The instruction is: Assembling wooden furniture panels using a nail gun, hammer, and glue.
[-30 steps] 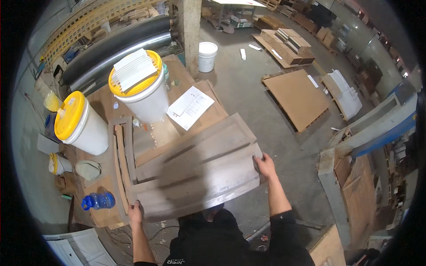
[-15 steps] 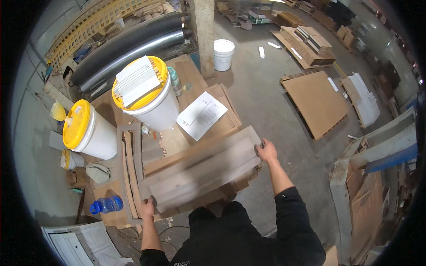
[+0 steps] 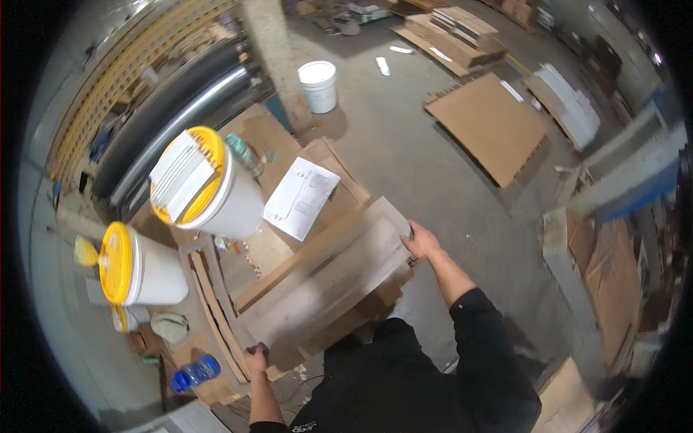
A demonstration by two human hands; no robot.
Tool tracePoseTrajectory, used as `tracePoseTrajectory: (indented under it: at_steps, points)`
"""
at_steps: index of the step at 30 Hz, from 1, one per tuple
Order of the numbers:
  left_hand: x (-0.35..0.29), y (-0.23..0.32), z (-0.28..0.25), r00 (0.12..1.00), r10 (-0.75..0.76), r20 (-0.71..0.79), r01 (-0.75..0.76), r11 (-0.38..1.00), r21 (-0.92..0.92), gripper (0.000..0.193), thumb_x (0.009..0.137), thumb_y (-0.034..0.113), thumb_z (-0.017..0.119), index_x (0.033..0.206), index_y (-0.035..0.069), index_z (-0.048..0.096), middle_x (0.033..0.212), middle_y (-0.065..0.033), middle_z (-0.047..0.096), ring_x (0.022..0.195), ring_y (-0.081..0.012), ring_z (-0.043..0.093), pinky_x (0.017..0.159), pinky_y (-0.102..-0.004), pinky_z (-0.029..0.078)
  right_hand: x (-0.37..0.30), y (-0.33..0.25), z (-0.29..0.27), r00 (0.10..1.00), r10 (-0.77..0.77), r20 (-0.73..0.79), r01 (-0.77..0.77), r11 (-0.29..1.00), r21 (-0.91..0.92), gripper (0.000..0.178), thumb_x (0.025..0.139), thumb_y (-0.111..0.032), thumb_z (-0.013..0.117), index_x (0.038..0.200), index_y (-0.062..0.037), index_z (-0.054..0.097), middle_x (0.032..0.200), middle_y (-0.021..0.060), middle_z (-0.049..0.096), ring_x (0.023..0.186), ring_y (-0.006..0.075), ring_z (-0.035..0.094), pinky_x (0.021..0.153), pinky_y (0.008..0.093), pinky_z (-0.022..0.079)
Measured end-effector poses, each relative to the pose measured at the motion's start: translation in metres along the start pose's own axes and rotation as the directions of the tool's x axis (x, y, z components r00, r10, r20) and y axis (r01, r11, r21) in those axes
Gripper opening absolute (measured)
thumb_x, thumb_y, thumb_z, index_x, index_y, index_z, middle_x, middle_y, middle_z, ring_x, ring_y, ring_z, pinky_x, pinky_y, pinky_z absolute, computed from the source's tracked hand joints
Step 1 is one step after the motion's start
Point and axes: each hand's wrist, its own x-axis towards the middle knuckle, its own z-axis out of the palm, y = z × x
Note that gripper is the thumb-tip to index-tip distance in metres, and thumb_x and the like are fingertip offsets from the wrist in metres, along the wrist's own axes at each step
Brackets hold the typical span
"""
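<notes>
A long grey-brown wooden framed panel [image 3: 326, 278] lies across the near part of the workbench, slanting up toward the right. My left hand [image 3: 257, 360] is closed on its near left corner. At the opposite end, my right hand [image 3: 423, 242] grips the short edge, thumb near the upper face. Beyond the panel, a printed drawing sheet [image 3: 302, 198] rests on brown boards. To the left stand narrow wooden strips [image 3: 216, 310]. Whether the panel's underside touches the bench cannot be seen.
Two white buckets with yellow lids, a large one [image 3: 229, 206] and another [image 3: 160, 273], stand at the left. A blue bottle [image 3: 195, 373] lies near the left bench edge. On the floor are a white pail [image 3: 318, 86], a brown-topped pallet [image 3: 487, 126] and stacked boards [image 3: 455, 40].
My view has turned, so the surroundings sit differently and the panel slants more steeply. Both hands have kept their hold on its ends.
</notes>
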Motion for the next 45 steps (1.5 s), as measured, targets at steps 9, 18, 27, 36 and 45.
tracePoseTrajectory:
  at_steps: [9,18,27,36,45]
  points:
    - [-0.028,0.102,0.038,0.697,0.698,-0.165,-0.624,0.703,0.340,0.058,0.083,0.010,0.066,0.135,-0.009,0.049,0.133,-0.0279,0.057,0.126,-0.0430,0.053,0.110,-0.0492,0.038,-0.110,0.100,0.055,0.729,0.504,-0.464,-0.008,0.684,0.730,0.041,0.099,-0.029,0.063,0.130,-0.0031,0.059,0.100,0.0070,0.070,0.094,0.0147,0.064,0.086,0.0299,0.051]
    - [-0.142,0.235,0.159,0.037,0.897,0.440,-0.968,0.142,-0.208,0.045,0.093,0.011,0.063,0.135,-0.001,0.055,0.149,-0.0275,0.040,0.139,-0.0431,0.040,0.115,-0.0515,0.033,-0.546,0.180,0.371,0.207,0.963,0.172,-0.873,0.102,0.478,0.055,0.090,-0.048,0.062,0.129,-0.0105,0.067,0.105,0.0162,0.074,0.086,0.0250,0.073,0.080,0.0388,0.058]
    - [-0.322,0.219,0.246,-0.471,0.423,0.774,-0.818,0.119,-0.563,0.026,0.101,0.008,0.055,0.124,-0.004,0.061,0.122,-0.0167,0.064,0.109,-0.0245,0.063,0.093,-0.0356,0.052,-0.646,0.067,0.471,-0.190,0.955,0.229,-0.330,-0.281,0.901,0.041,0.089,-0.040,0.063,0.114,-0.0093,0.074,0.097,0.0171,0.075,0.086,0.0280,0.072,0.081,0.0409,0.057]
    - [-0.516,0.027,0.269,-0.759,0.007,0.651,-0.649,0.066,-0.758,0.020,0.097,0.009,0.060,0.112,-0.002,0.069,0.104,-0.0144,0.072,0.092,-0.0218,0.067,0.087,-0.0344,0.053,-0.782,0.101,0.330,-0.591,0.762,-0.264,-0.117,0.243,0.963,0.023,0.092,-0.026,0.064,0.106,-0.0098,0.073,0.100,0.0157,0.073,0.097,0.0392,0.067,0.085,0.0458,0.054]
    - [-0.673,-0.093,0.234,-0.850,-0.409,0.331,-0.402,0.098,-0.910,0.018,0.095,0.009,0.062,0.109,0.001,0.071,0.100,-0.0152,0.073,0.092,-0.0278,0.071,0.085,-0.0368,0.054,-1.040,0.117,0.294,-0.971,0.031,-0.236,-0.227,-0.412,0.883,0.046,0.085,-0.022,0.071,0.129,-0.0119,0.062,0.121,0.0143,0.063,0.118,0.0337,0.056,0.105,0.0498,0.039]
